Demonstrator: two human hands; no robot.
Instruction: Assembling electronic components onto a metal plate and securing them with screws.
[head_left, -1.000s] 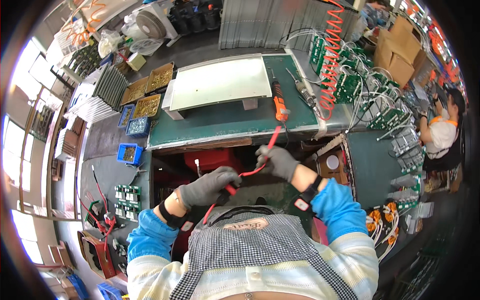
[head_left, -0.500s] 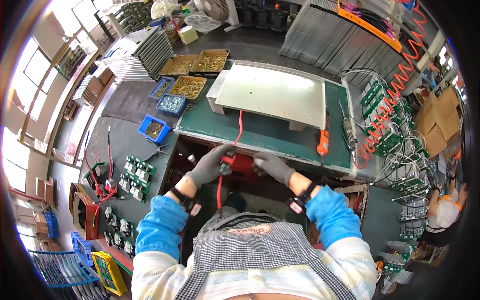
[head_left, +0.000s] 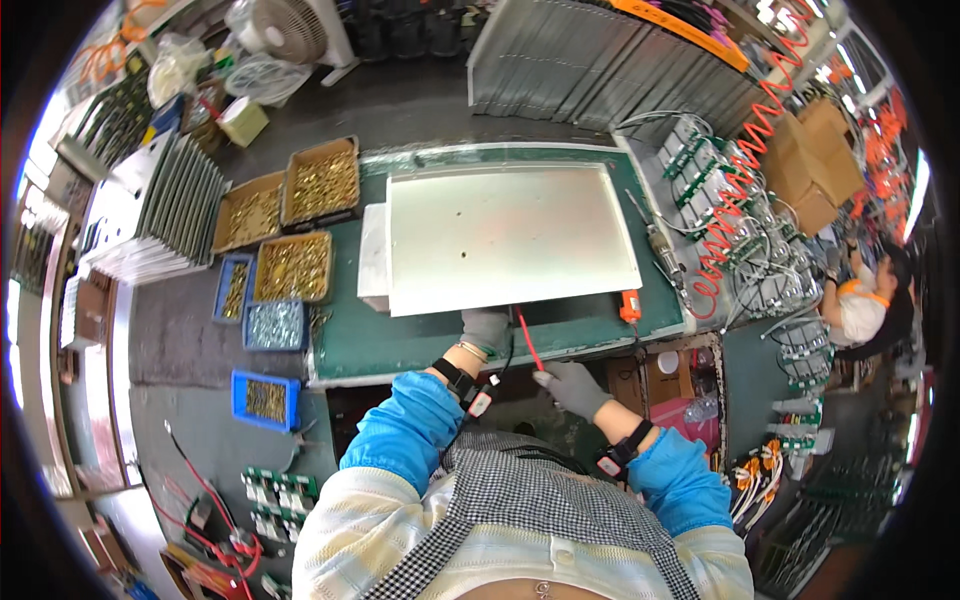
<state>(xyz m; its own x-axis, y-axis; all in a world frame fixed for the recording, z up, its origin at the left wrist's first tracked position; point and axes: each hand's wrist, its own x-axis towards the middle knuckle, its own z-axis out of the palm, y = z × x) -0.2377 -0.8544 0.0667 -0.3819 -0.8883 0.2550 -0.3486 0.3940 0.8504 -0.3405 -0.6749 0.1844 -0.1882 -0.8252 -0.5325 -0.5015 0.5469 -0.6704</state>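
Note:
A pale metal panel (head_left: 515,235) lies raised on the green work mat (head_left: 345,350), its front edge toward me. My left hand (head_left: 486,328), in a grey glove, reaches in at that edge, and the panel hides its fingers. From beneath the panel a red cable (head_left: 529,342) comes out toward me. The fingertips of my right hand (head_left: 577,388), also gloved in grey, are closed on the cable's near end. A thin black wire (head_left: 509,352) hangs beside my left hand. An orange-handled tool (head_left: 629,307) shows partly at the panel's right front corner.
Cardboard trays (head_left: 292,268) and blue bins (head_left: 265,400) of small metal parts stand at the left. Green circuit boards (head_left: 277,492) lie at the near left. On the right are a soldering-iron-like tool (head_left: 664,255), a coiled red hose (head_left: 712,250) and wired boards. Another person (head_left: 860,305) sits far right.
My left hand has gone forward from the red cable to under the panel's edge. My right hand, then apart from the cable, now grips it. The whole view has shifted.

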